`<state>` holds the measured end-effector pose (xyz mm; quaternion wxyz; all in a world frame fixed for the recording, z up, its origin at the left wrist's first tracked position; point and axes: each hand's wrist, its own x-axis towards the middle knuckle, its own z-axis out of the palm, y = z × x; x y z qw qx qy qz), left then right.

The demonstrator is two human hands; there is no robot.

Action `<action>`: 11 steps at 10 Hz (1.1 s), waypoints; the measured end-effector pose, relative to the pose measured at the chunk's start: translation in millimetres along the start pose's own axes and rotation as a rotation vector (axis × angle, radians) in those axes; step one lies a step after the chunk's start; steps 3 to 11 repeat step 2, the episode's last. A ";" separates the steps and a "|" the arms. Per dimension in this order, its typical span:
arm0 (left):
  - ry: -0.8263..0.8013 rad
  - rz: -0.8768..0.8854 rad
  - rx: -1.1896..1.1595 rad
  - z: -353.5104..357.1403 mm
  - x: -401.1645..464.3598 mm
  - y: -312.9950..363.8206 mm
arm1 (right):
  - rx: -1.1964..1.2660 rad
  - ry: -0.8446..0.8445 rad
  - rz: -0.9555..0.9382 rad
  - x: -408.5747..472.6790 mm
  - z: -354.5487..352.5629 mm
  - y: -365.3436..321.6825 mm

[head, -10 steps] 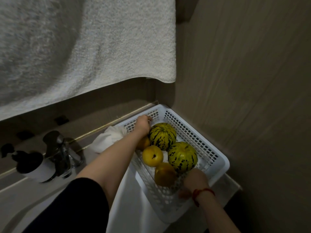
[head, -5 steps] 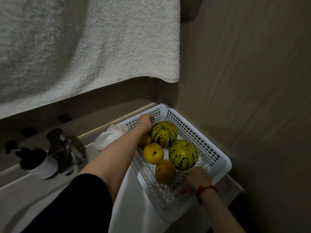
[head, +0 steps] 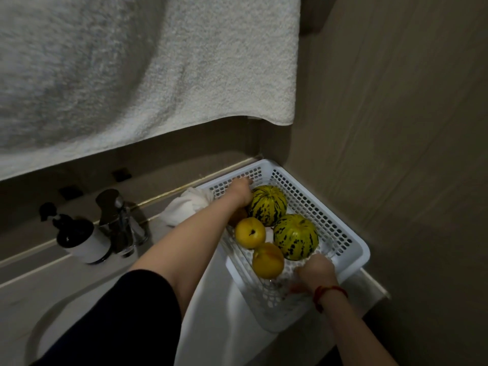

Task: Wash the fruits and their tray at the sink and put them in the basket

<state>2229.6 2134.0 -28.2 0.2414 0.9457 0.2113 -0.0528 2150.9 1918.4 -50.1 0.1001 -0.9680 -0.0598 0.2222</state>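
A white mesh basket (head: 353, 249) sits in the counter's corner against the wall. In it lie two green striped melons (head: 268, 204) (head: 295, 236) and two yellow fruits (head: 249, 233) (head: 267, 260); another orange fruit (head: 239, 215) is mostly hidden under my left wrist. A clear tray under the fruits shows only faintly as an edge (head: 327, 244). My left hand (head: 241, 191) is curled at the basket's far end beside the far melon. My right hand (head: 315, 270), with a red wrist cord, grips at the near end, its fingers showing through the mesh.
A white cloth (head: 184, 207) lies under and left of the basket. A chrome faucet (head: 118, 223) and a black-topped soap bottle (head: 79, 239) stand at the left, above the sink basin (head: 39, 326). A white towel (head: 132, 75) hangs overhead. The wall (head: 396, 154) closes the right.
Both hands stay at the two ends inside the basket and the fruits keep their places. Only the view has shifted slightly.
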 end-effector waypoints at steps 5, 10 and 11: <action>0.001 0.032 -0.054 -18.6 -16.9 -3.2 | 0.104 -0.039 0.020 -2.7 -7.3 -1.4; 0.001 0.032 -0.054 -18.6 -16.9 -3.2 | 0.104 -0.039 0.020 -2.7 -7.3 -1.4; 0.001 0.032 -0.054 -18.6 -16.9 -3.2 | 0.104 -0.039 0.020 -2.7 -7.3 -1.4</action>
